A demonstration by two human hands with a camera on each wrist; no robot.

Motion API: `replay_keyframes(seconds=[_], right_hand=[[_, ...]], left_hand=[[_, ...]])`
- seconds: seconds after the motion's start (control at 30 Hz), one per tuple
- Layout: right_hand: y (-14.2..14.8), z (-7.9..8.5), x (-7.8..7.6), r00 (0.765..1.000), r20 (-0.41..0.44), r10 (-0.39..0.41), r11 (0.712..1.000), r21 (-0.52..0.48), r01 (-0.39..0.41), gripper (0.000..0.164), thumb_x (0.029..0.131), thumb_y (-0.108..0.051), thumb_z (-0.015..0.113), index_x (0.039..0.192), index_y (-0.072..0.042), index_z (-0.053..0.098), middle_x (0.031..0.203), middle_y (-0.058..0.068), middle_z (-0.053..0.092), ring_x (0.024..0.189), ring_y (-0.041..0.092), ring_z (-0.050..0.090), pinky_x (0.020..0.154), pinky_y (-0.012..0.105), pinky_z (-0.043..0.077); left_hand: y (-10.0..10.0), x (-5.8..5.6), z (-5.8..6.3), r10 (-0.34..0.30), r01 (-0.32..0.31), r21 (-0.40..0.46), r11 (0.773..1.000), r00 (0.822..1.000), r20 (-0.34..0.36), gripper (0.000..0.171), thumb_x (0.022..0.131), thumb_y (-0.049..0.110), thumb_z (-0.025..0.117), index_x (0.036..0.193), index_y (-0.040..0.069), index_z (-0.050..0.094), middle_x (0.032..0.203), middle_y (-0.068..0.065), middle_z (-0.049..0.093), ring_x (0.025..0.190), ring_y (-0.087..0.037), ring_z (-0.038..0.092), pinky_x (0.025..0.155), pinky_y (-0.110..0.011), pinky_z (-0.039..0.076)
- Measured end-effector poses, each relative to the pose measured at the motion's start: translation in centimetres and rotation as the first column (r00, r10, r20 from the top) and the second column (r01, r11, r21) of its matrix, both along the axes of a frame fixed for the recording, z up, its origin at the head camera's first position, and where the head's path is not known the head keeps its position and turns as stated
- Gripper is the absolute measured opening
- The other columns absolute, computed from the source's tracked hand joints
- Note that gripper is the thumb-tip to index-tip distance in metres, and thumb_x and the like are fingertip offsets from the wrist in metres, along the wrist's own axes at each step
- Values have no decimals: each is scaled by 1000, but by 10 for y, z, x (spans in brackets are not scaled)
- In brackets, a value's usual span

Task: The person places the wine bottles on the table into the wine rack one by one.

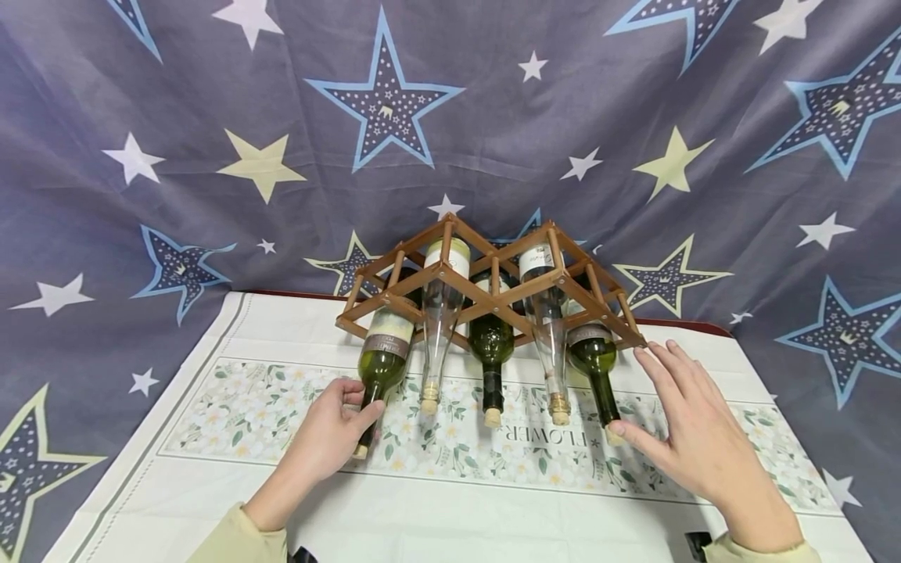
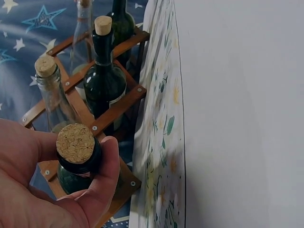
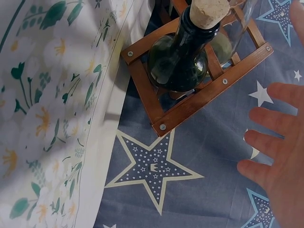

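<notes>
A brown wooden wine rack [image 1: 493,297] stands at the back of the table with several corked bottles lying in it, necks toward me. My left hand [image 1: 331,426] holds the neck of the leftmost green wine bottle [image 1: 383,363] between thumb and fingers, just behind its cork [image 2: 75,144]. My right hand [image 1: 697,426] is spread beside the rightmost green wine bottle [image 1: 594,356], fingers extended by the rack's right end. Its thumb is close to that bottle's cork [image 3: 208,13]; whether they touch I cannot tell. Between these lie two clear bottles [image 1: 439,313] and a dark green bottle [image 1: 490,336].
A white tablecloth [image 1: 422,516] with a floral band [image 1: 281,414] covers the table. Right behind the rack hangs a grey-blue curtain [image 1: 493,141] with stars. In the right wrist view, the table edge runs beside the rack.
</notes>
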State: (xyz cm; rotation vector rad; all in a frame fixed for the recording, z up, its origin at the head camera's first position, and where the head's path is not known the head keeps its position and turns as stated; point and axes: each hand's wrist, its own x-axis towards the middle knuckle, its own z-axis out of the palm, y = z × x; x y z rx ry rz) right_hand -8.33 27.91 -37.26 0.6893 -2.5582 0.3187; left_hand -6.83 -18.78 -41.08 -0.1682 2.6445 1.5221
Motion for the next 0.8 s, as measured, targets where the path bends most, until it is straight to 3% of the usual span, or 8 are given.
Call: replay_keyframes(seconds=[0.23,0.53,0.8], right_hand=[[-1,-1,0,1000,3,3,1000,-6,-3,103,75,-59,76,158,-15,33,154,17,37,145,38,25,119,48,14],[-1,-1,0,1000,10,2,1000,-2,-2,102,76,-58,76,157,-14,34,153,17,38,146,36,23,119,47,13],[-1,-1,0,1000,6,7,1000,0,-7,100,76,-57,76,157,-14,34,153,16,38,145,37,25,119,47,15]], left_hand=[[1,-5,0,2,-2,-7,1000,1000,-23,58,98,35,63,137,-3,43,123,-19,58,79,-14,68,68,-31,54],[3,-11,1,24,-26,-55,998,999,-35,58,97,37,63,135,-3,46,124,-19,57,94,-21,66,68,-30,54],[5,-16,3,35,-35,-22,999,999,-13,60,98,39,62,137,-3,44,126,-20,54,93,-20,67,66,-31,54]])
